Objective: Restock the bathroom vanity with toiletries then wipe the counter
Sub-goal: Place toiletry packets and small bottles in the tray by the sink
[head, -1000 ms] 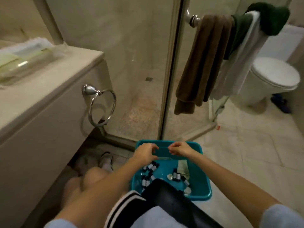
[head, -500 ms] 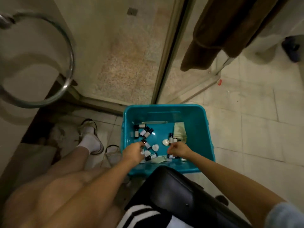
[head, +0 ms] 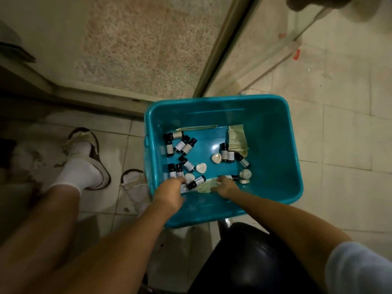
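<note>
Both hands work inside the teal bin (head: 218, 99) on the floor (head: 343, 145), where the toiletries (head: 186, 164) lie loose. My right hand (head: 225, 185) pinches a pale green sachet (head: 204, 187) by its edge for lifting. My left hand (head: 169, 188) curls over a small bottle (head: 196, 182); whether it grips is hidden.

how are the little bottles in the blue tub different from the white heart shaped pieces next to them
The bottles are slim cylinders; the heart pieces are flat and lobed. The bottles have black caps and pale labels; the heart pieces are plain white. The bottles number more than ten; the heart pieces only a few. Both sit loose on the floor of the tub.
</note>
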Motion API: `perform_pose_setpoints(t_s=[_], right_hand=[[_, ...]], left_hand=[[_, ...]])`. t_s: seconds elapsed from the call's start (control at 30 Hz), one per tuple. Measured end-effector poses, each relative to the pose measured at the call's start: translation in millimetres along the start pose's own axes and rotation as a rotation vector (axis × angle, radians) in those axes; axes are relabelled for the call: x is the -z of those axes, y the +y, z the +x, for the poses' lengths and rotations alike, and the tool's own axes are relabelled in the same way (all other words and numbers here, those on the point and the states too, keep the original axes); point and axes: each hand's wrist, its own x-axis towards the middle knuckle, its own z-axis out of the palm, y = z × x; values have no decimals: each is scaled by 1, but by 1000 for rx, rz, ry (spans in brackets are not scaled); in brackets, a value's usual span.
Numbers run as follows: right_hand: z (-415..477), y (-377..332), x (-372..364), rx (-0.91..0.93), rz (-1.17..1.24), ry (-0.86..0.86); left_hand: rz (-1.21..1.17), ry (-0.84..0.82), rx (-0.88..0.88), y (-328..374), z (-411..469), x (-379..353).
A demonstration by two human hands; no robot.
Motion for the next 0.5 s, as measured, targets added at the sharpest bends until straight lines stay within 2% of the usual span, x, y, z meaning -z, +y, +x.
perform_pose_setpoints(t_s=[0.1, 0.17, 0.33, 0.5], right_hand=[[19, -5, -9, 92, -193, 10], [28, -11, -13, 151, -315, -79], [36, -21, -23, 79, -190, -323], [45, -24, -32, 79, -503, -209]], left_hand=[[-10, 23, -24, -2, 12, -5], [-21, 40, -37, -2, 17, -7], [-23, 55, -25, -2, 26, -12], [-19, 58, -2, -2, 31, -14]])
